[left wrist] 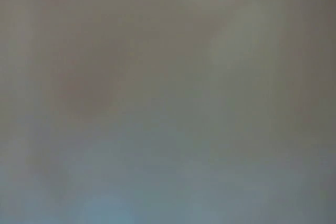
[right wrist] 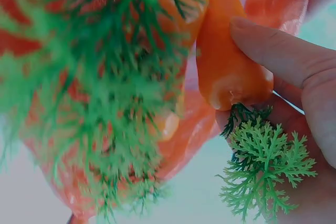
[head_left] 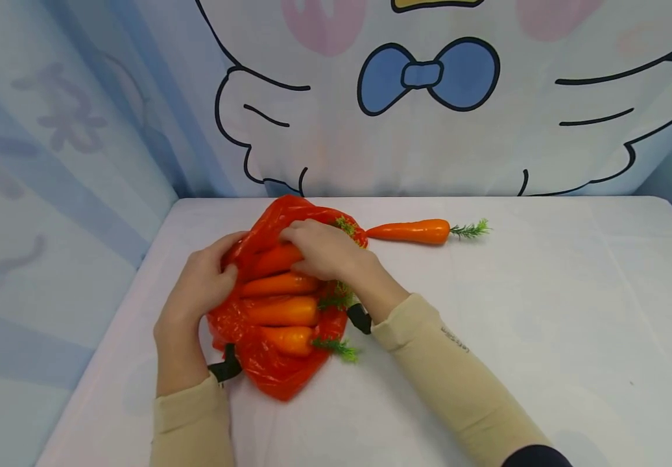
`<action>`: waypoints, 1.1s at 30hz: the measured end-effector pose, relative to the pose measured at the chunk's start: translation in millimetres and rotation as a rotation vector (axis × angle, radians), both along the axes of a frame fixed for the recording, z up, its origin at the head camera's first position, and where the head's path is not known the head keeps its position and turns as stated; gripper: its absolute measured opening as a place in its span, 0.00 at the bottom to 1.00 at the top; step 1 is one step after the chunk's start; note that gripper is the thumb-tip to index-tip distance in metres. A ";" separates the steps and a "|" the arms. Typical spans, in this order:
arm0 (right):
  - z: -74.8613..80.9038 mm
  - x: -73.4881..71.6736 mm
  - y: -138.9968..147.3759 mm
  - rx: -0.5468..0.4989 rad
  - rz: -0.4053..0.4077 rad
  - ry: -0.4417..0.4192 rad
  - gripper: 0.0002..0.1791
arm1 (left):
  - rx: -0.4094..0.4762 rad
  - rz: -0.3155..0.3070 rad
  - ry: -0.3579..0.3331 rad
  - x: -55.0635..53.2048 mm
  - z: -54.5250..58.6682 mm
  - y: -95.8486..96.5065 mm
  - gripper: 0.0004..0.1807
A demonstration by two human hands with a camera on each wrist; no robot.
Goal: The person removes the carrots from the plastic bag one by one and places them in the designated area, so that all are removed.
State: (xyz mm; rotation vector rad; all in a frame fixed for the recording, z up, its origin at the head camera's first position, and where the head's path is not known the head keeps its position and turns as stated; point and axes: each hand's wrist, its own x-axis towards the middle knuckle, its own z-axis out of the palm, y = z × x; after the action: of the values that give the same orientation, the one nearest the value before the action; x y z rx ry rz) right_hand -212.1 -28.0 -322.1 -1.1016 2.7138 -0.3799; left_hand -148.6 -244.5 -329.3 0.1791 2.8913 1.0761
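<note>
A red plastic bag lies spread on the table with several orange carrots in its opening, green leafy tops towards the right. My left hand grips the bag's left edge between thumb and fingers. Over the upper part of the bag is my right hand. In the right wrist view its thumb and fingers hold the thick end of one carrot, whose green top hangs against the palm. The left wrist view is only a blur.
A single carrot lies on the white table, right of the bag, its tip by the bag's edge. Behind the table hangs a printed curtain with a blue bow. Another patterned cloth is at the left.
</note>
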 end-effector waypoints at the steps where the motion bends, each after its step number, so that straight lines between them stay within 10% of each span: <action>1: 0.6 0.3 2.0 -0.007 -0.002 -0.004 0.26 | -0.001 0.001 0.002 0.3 0.1 -0.3 0.30; 33: -3.2 7.5 85.2 -0.278 -0.077 -0.041 0.26 | 0.001 0.016 -0.027 1.3 2.2 -1.1 0.31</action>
State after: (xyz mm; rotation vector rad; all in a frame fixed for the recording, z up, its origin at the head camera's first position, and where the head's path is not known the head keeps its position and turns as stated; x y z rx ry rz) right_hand -204.6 57.2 -325.3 -1.0409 2.7314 -0.8037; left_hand -147.3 -245.6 -327.1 0.1400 2.8728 1.0743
